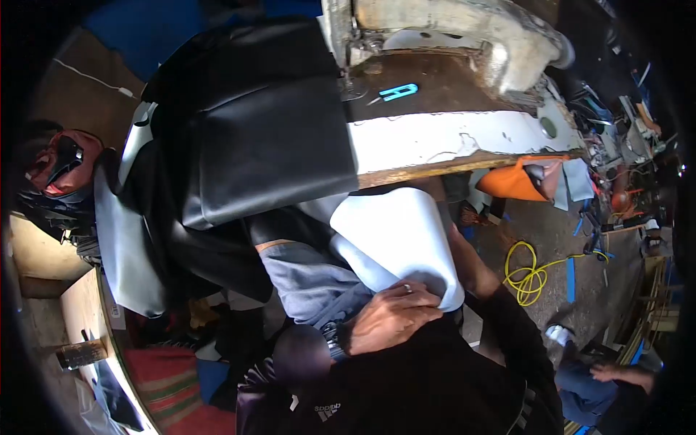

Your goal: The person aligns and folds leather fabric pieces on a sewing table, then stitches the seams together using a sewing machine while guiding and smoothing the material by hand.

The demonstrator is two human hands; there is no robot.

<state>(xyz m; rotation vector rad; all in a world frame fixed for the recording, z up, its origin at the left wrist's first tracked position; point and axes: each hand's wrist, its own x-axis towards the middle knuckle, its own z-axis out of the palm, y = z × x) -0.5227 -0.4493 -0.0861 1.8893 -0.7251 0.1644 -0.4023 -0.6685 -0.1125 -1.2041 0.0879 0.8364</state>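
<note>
The pale sheet [395,225] lies curled over the lap, below the tabletop [413,139] edge. It appears light, pliable and smooth; the lower fold suits holding. Left grip [395,316] pinches this fold; right grip [465,255], partly hidden, cannot be determined.

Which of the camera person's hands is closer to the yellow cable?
Right. The right hand, partly behind the white sheet, is left of the yellow cable; the left hand, on the sheet, is farther left.
</note>
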